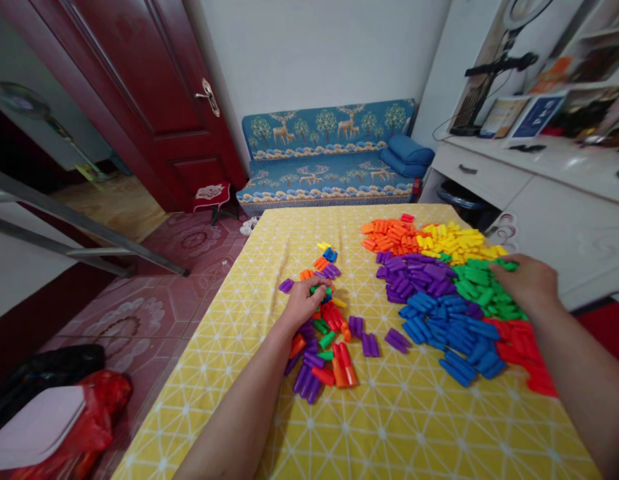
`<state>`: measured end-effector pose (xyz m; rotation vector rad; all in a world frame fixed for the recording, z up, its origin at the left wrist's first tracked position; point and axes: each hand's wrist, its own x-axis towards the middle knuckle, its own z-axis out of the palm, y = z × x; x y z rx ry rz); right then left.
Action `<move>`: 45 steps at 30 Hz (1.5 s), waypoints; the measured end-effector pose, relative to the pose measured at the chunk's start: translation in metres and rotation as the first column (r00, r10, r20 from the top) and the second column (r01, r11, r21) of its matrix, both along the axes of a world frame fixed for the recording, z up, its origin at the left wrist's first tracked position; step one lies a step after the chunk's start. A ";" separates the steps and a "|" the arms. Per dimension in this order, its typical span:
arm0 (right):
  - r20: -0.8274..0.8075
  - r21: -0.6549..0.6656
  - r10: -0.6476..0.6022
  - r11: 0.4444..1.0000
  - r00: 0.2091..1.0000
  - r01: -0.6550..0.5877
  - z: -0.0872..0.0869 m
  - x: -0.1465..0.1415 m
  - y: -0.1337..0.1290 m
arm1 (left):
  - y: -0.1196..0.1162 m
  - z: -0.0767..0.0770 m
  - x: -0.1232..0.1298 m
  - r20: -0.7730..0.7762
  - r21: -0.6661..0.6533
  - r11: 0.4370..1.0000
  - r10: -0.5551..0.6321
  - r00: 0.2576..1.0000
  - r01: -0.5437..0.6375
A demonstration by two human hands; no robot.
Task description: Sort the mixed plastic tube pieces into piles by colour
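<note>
Small plastic pieces lie on a yellow patterned cloth. On the right they form piles by colour: orange (392, 237), yellow (456, 243), purple (416, 277), green (482, 287), blue (449, 327) and red (524, 350). A smaller mixed pile (334, 317) of purple, red, green and orange pieces is left of them. My left hand (306, 300) is at the upper part of this mixed pile, fingers closed round a green piece (316, 289). My right hand (529, 283) is over the right edge of the green pile, its fingertips pinched on a green piece (509, 265).
The cloth-covered table (219, 393) fills the foreground. Behind it are a blue sofa (319, 163) and a small stool (212, 195). A white cabinet (564, 220) stands at the right. Bags (106, 400) lie on the floor at the left, below a metal frame (114, 240).
</note>
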<state>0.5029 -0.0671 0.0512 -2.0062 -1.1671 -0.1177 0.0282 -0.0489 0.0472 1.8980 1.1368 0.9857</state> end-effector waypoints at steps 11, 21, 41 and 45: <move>-0.022 0.182 0.440 0.885 0.898 -0.429 0.011 -0.186 -0.020 | -0.003 -0.002 0.000 0.090 -0.019 1.000 0.022 0.996 -0.021; -0.406 0.313 0.743 0.661 0.533 -0.682 -0.031 -0.320 -0.022 | -0.003 -0.001 -0.001 0.240 -0.097 0.993 -0.040 0.970 0.065; -0.622 0.381 0.651 0.738 0.435 -0.558 -0.028 -0.307 -0.024 | -0.001 0.022 -0.007 0.913 -0.409 0.684 0.308 0.269 0.604; -0.444 0.390 0.698 0.715 0.562 -0.580 -0.028 -0.308 -0.025 | -0.004 0.020 -0.003 0.892 -0.439 0.634 0.221 0.395 0.636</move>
